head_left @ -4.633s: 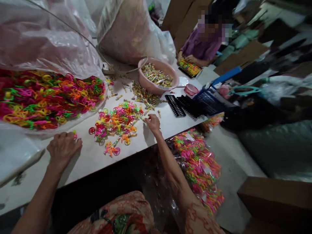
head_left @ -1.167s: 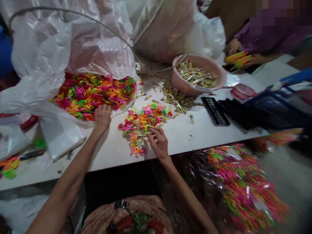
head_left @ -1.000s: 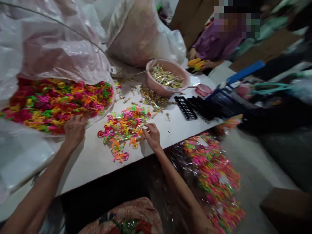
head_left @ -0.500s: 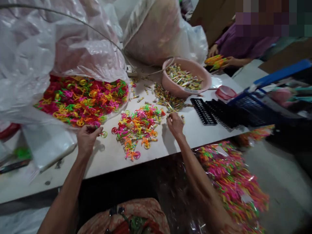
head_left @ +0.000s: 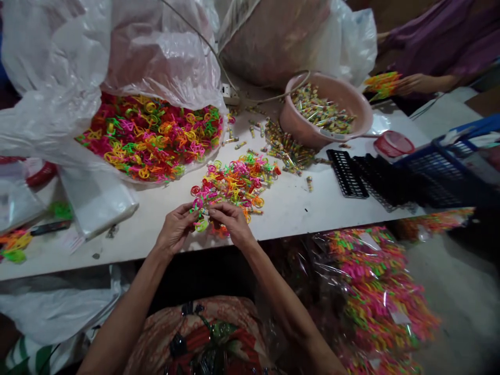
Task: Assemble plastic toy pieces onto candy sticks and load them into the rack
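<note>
My left hand [head_left: 176, 227] pinches a bright green plastic piece [head_left: 201, 225] with a round ring at its end. Fingertip to fingertip with it, my right hand [head_left: 231, 221] is closed on a small clear tube [head_left: 205, 211] with colourful contents, its end meeting the green piece. Exactly how the two fit is hidden by the fingers. Just behind both hands lies a loose pile of neon plastic pieces [head_left: 234, 182], some with tubes among them. Several more small tubes [head_left: 287, 148] are heaped beyond the pile, beside a pink basin.
The pink basin [head_left: 287, 117] holds many tubes. At left, an open plastic sack [head_left: 164, 67] spills neon pieces. Clear bags [head_left: 97, 200] lie left; black racks [head_left: 347, 174], a red lidded tub [head_left: 394, 144] and a blue crate [head_left: 437, 166] stand right. A co-worker's hand [head_left: 414, 84] holds yellow-orange pieces.
My left hand has moved right from the sack's edge with the green piece. My right hand has come left from the tube heap, and both now meet before the pile. The view has shifted.
</note>
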